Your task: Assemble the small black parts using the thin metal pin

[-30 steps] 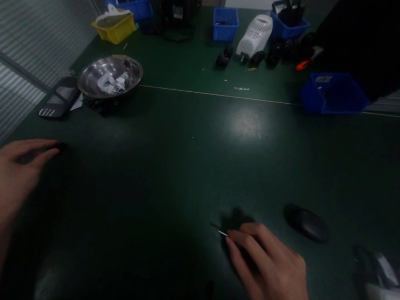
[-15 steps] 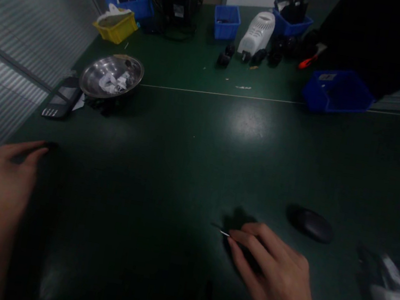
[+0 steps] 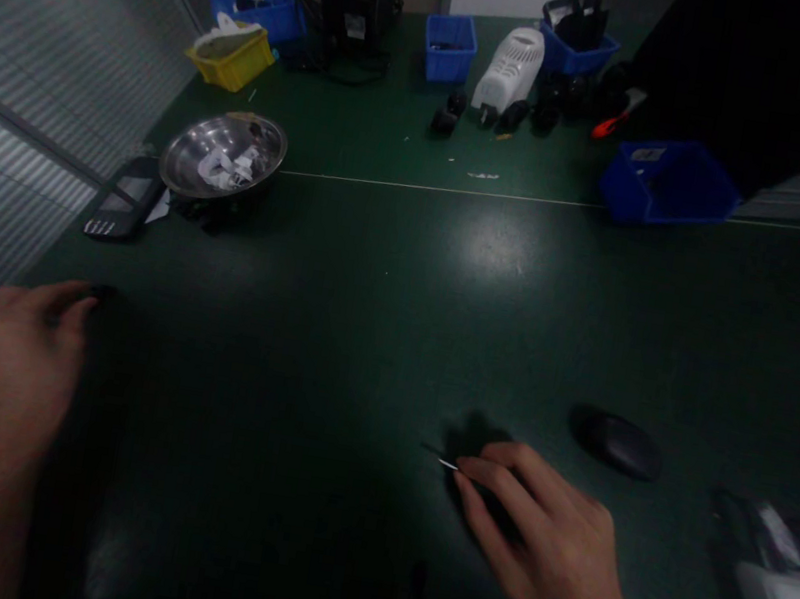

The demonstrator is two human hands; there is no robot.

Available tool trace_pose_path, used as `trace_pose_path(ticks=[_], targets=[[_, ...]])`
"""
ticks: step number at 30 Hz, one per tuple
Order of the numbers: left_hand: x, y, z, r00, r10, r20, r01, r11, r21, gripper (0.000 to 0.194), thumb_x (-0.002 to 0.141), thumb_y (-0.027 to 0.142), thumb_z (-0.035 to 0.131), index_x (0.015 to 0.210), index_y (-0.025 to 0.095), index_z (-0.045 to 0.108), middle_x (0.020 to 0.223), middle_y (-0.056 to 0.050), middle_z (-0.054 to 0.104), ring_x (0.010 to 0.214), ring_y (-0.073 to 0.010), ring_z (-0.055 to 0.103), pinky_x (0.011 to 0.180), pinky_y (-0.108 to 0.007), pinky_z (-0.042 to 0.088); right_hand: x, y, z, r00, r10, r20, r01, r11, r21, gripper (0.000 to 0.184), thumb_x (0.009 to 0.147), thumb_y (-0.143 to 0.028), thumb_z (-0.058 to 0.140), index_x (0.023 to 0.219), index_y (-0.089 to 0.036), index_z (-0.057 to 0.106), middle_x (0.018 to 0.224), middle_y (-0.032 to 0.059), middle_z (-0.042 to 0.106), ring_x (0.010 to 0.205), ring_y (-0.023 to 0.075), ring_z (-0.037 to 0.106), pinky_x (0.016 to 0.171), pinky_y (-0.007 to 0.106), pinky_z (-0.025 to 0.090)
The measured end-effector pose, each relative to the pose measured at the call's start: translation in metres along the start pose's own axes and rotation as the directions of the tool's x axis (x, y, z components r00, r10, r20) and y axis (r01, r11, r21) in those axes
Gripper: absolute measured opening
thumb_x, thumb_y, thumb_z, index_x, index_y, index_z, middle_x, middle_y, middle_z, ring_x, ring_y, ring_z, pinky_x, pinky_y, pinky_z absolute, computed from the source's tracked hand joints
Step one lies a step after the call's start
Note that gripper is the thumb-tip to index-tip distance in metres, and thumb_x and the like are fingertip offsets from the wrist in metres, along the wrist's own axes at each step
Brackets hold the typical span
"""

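Observation:
At the left side of the dark green table, my left hand is closed in a pinch. A small black piece shows at its fingertips; its kind is too dark to make out. My right hand rests low and right of centre, thumb and fingers pressed together on a thin silvery rod. Only the rod's bright tip sticks out to the left; the rest is hidden by the fingers. Beyond the right hand lies a black computer mouse, not touched.
A steel bowl with crumpled white paper stands at the back left, near a dark keypad device. Further back are a yellow bin, a blue bin, a white plastic housing and another blue bin.
My left hand has shifted slightly right, its thumb and finger drawn closer together around the small black piece. The right hand keeps its pinch on the rod, nearly still.

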State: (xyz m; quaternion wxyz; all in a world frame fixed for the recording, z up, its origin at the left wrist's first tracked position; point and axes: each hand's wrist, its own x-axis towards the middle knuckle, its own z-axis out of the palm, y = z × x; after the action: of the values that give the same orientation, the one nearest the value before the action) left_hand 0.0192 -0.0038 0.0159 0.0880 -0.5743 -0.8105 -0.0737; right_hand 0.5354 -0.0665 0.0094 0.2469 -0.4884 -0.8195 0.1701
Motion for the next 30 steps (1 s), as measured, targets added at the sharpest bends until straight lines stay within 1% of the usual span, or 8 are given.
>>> trace_pose_path(ticks=[3,6,9,13,18,22,27,30], targets=[[0.000,0.004,0.002,0.992,0.100,-0.077,-0.090,0.988,0.123,0.056,0.103,0.048,0.036,0.129,0.013,0.072,0.106,-0.015,0.064,0.095,-0.0304,0.060,0.085,-0.044,0.049,0.000,0.000,0.000,1.000,-0.004,0.000,0.004,1.000,-0.002,0.017,0.104,-0.023,0.054,0.106,-0.020,0.071,0.098,0.0047,0.068,0.080,0.0128,0.068,0.066,0.023,0.052],[0.000,0.004,0.005,0.984,0.140,-0.106,-0.125,0.982,0.139,0.055,0.104,0.047,0.037,0.124,0.010,0.072,0.105,-0.015,0.066,0.098,-0.0292,0.062,0.087,-0.041,0.050,0.000,0.000,0.000,1.000,-0.007,-0.002,0.007,1.000,-0.008,0.017,0.104,-0.023,0.054,0.106,-0.020,0.071,0.098,0.0048,0.068,0.080,0.0129,0.068,0.066,0.023,0.051],[0.000,0.002,0.008,0.987,0.126,-0.102,-0.109,0.982,0.156,0.054,0.104,0.047,0.038,0.123,0.009,0.071,0.110,-0.016,0.069,0.105,-0.0306,0.063,0.090,-0.042,0.049,0.000,0.000,0.000,1.000,-0.001,-0.005,0.001,1.000,-0.010,0.016,0.104,-0.024,0.055,0.106,-0.021,0.071,0.099,0.0047,0.069,0.081,0.0130,0.068,0.067,0.024,0.052],[0.000,-0.003,0.009,0.994,0.063,-0.092,-0.044,0.979,0.198,0.057,0.105,0.050,0.035,0.120,0.009,0.071,0.114,-0.018,0.070,0.107,-0.0340,0.065,0.090,-0.047,0.048,0.000,0.000,0.000,1.000,0.001,-0.003,-0.001,1.000,-0.002,0.017,0.104,-0.024,0.054,0.106,-0.021,0.071,0.098,0.0044,0.069,0.080,0.0126,0.068,0.067,0.024,0.051],[0.000,-0.003,0.007,0.993,0.058,-0.101,-0.039,0.983,0.181,0.059,0.103,0.053,0.037,0.116,0.008,0.073,0.114,-0.018,0.070,0.109,-0.0332,0.064,0.090,-0.042,0.047,0.001,0.000,0.000,1.000,-0.001,-0.008,0.001,1.000,0.001,0.016,0.104,-0.023,0.055,0.106,-0.021,0.071,0.098,0.0046,0.069,0.080,0.0126,0.068,0.067,0.023,0.052],[-0.001,0.003,0.004,0.997,0.019,-0.078,-0.003,0.979,0.202,0.058,0.103,0.052,0.036,0.118,0.008,0.070,0.114,-0.019,0.068,0.107,-0.0336,0.063,0.089,-0.043,0.047,0.001,0.000,-0.001,1.000,-0.007,-0.019,0.008,1.000,0.001,0.018,0.104,-0.023,0.054,0.104,-0.020,0.071,0.097,0.0046,0.069,0.079,0.0123,0.068,0.066,0.023,0.052],[-0.001,0.008,0.000,0.994,0.093,-0.050,-0.085,0.986,0.143,0.051,0.105,0.046,0.037,0.128,0.012,0.068,0.114,-0.017,0.068,0.113,-0.0330,0.061,0.092,-0.044,0.047,0.002,-0.001,-0.001,1.000,0.002,-0.007,-0.003,1.000,-0.007,0.018,0.104,-0.024,0.054,0.104,-0.021,0.072,0.097,0.0044,0.070,0.079,0.0127,0.069,0.068,0.023,0.053],[-0.001,0.007,0.000,0.995,0.078,-0.068,-0.069,0.990,0.123,0.046,0.105,0.044,0.041,0.125,0.014,0.069,0.116,-0.015,0.068,0.116,-0.0330,0.061,0.095,-0.046,0.046,0.002,0.000,-0.001,1.000,0.010,-0.003,-0.010,1.000,-0.008,0.019,0.104,-0.024,0.053,0.104,-0.021,0.072,0.097,0.0048,0.070,0.079,0.0128,0.069,0.067,0.023,0.053]])
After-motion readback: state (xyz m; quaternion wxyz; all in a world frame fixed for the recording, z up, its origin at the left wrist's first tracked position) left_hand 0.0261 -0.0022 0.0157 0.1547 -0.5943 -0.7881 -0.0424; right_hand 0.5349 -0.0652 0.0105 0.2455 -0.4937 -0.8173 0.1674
